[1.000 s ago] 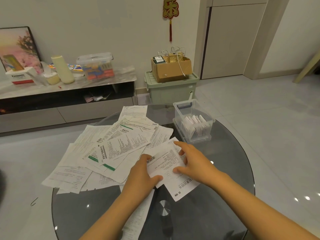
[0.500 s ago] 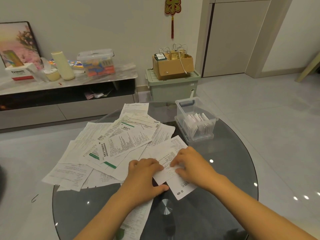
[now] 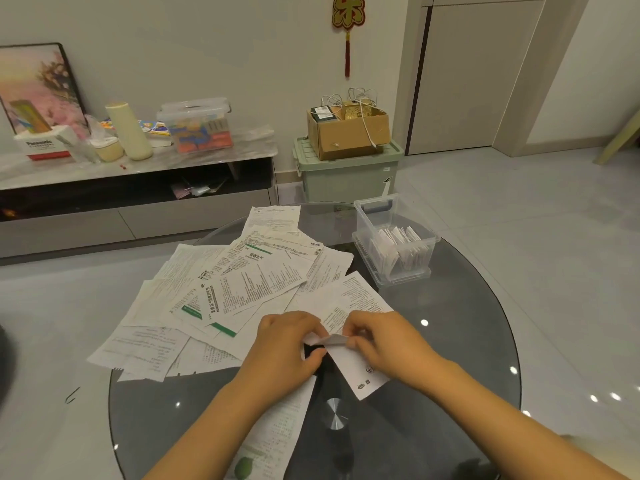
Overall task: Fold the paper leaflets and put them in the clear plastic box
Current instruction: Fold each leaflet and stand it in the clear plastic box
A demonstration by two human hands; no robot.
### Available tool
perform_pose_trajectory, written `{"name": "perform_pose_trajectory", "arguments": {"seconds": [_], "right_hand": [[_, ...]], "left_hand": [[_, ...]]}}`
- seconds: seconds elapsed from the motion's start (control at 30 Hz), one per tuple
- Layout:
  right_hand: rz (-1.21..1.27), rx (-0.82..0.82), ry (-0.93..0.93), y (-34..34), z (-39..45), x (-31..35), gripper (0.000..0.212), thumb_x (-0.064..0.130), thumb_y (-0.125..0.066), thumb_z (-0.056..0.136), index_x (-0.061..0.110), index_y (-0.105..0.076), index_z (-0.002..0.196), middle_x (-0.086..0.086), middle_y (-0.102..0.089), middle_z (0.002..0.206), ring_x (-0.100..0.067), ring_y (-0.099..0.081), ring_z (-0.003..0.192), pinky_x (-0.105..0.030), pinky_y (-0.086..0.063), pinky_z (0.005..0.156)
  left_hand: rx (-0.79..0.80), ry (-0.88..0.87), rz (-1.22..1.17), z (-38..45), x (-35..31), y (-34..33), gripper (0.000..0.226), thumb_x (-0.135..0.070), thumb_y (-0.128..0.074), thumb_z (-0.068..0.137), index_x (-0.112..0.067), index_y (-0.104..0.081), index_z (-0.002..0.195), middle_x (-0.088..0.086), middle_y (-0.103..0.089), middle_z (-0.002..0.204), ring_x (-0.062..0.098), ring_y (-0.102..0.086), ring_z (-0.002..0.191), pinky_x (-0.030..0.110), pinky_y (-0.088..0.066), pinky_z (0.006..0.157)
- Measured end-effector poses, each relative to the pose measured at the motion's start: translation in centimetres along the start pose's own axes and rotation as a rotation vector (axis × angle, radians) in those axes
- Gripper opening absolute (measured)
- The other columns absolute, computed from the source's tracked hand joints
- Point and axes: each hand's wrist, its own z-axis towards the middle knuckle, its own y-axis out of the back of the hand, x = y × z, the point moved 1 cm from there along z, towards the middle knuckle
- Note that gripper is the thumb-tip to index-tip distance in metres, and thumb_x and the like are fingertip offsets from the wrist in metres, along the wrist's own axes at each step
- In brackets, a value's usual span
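Several printed paper leaflets (image 3: 242, 285) lie spread over the left half of a round dark glass table (image 3: 450, 341). My left hand (image 3: 287, 348) and my right hand (image 3: 384, 341) both pinch one white leaflet (image 3: 360, 372) at the table's middle, its upper edge creased between my fingertips. A clear plastic box (image 3: 394, 244) stands at the table's far right, open, with several folded leaflets upright inside. Another long leaflet (image 3: 277, 434) lies under my left forearm.
A low TV cabinet (image 3: 138, 188) along the wall carries a lidded plastic box, a cream bottle and a tissue box. A green storage bin (image 3: 346, 174) with a cardboard box on top stands behind the table. Pale tiled floor surrounds the table.
My hands have drawn together over the leaflet and gathered its top edge into a fold between the fingertips; before, they lay flatter on the sheet.
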Motion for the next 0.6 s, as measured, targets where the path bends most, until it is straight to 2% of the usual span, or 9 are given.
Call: {"name": "perform_pose_trajectory", "arguments": {"seconds": [0.03, 0.1, 0.13, 0.2, 0.33, 0.4, 0.47, 0.53, 0.6], "right_hand": [[0.053, 0.025, -0.009, 0.2, 0.0, -0.1, 0.008, 0.021, -0.053, 0.092, 0.023, -0.059, 0.096, 0.008, -0.062, 0.095, -0.015, -0.056, 0.09, -0.025, -0.042, 0.072], [0.13, 0.07, -0.041, 0.6, -0.1, -0.5, 0.008, 0.017, -0.053, 0.092, 0.022, -0.057, 0.096, 0.006, -0.062, 0.099, -0.016, -0.057, 0.092, -0.022, -0.042, 0.072], [0.149, 0.081, -0.053, 0.6, -0.2, -0.7, 0.007, 0.017, -0.053, 0.092, 0.021, -0.057, 0.096, 0.005, -0.062, 0.1, -0.016, -0.056, 0.092, -0.018, -0.041, 0.069], [0.145, 0.081, -0.068, 0.7, -0.3, -0.9, 0.005, 0.021, -0.055, 0.091, 0.021, -0.057, 0.095, 0.006, -0.059, 0.098, -0.015, -0.055, 0.094, -0.013, -0.038, 0.068], [0.009, 0.072, -0.166, 0.4, 0.0, -0.9, 0.025, 0.041, -0.056, 0.089, 0.018, -0.057, 0.083, 0.002, -0.053, 0.096, -0.016, -0.045, 0.102, -0.028, -0.039, 0.086], [-0.059, 0.043, -0.228, 0.2, 0.1, -0.8, 0.032, 0.046, -0.056, 0.088, 0.02, -0.051, 0.07, 0.003, -0.051, 0.093, -0.017, -0.044, 0.102, -0.028, -0.038, 0.085], [-0.143, 0.024, -0.255, 0.1, 0.1, -0.7, 0.035, 0.048, -0.057, 0.086, 0.026, -0.044, 0.063, 0.006, -0.048, 0.094, -0.016, -0.042, 0.103, -0.027, -0.033, 0.086], [-0.219, 0.017, -0.267, 0.1, 0.1, -0.5, 0.034, 0.05, -0.058, 0.085, 0.029, -0.043, 0.063, 0.007, -0.047, 0.095, -0.016, -0.04, 0.104, -0.029, -0.03, 0.089], [-0.259, 0.014, -0.279, 0.2, 0.1, -0.5, 0.031, 0.052, -0.058, 0.084, 0.029, -0.047, 0.066, 0.008, -0.048, 0.094, -0.016, -0.04, 0.104, -0.03, -0.029, 0.09]], "left_hand": [[0.005, 0.026, -0.036, 0.1, 0.1, 0.1, 0.013, -0.027, -0.061, 0.085, -0.037, -0.059, 0.093, -0.023, -0.057, 0.102, -0.005, -0.046, 0.098, 0.011, -0.021, 0.093], [0.015, 0.069, -0.156, 0.3, 0.6, -0.1, 0.016, -0.023, -0.063, 0.082, -0.039, -0.059, 0.083, -0.024, -0.061, 0.096, 0.0, -0.052, 0.096, 0.015, -0.035, 0.091], [0.024, 0.089, -0.202, 0.4, 0.8, -0.2, 0.016, -0.023, -0.065, 0.082, -0.038, -0.059, 0.079, -0.022, -0.064, 0.091, 0.003, -0.057, 0.093, 0.021, -0.042, 0.086], [0.055, 0.132, -0.22, 0.5, 0.9, -0.5, 0.008, -0.032, -0.065, 0.083, -0.035, -0.059, 0.079, -0.016, -0.065, 0.081, 0.009, -0.058, 0.086, 0.026, -0.046, 0.076], [0.04, 0.206, -0.216, 0.7, 0.9, -1.1, 0.009, -0.041, -0.06, 0.085, -0.037, -0.052, 0.085, -0.013, -0.063, 0.084, 0.016, -0.056, 0.092, 0.033, -0.05, 0.075], [0.016, 0.231, -0.186, 0.8, 0.5, -1.3, 0.016, -0.037, -0.061, 0.086, -0.038, -0.048, 0.095, -0.015, -0.059, 0.089, 0.015, -0.055, 0.094, 0.032, -0.05, 0.079], [0.004, 0.216, -0.126, 0.9, -0.1, -1.5, 0.038, -0.034, -0.063, 0.086, -0.035, -0.044, 0.119, -0.016, -0.052, 0.095, 0.009, -0.051, 0.097, 0.029, -0.046, 0.086], [-0.006, 0.203, -0.111, 0.9, -0.2, -1.7, 0.058, -0.033, -0.065, 0.085, -0.032, -0.036, 0.135, -0.015, -0.048, 0.105, 0.005, -0.045, 0.103, 0.026, -0.04, 0.094], [-0.015, 0.209, -0.1, 0.8, -0.1, -1.8, 0.06, -0.032, -0.065, 0.086, -0.03, -0.035, 0.138, -0.012, -0.043, 0.119, 0.007, -0.04, 0.113, 0.025, -0.036, 0.1]]}}
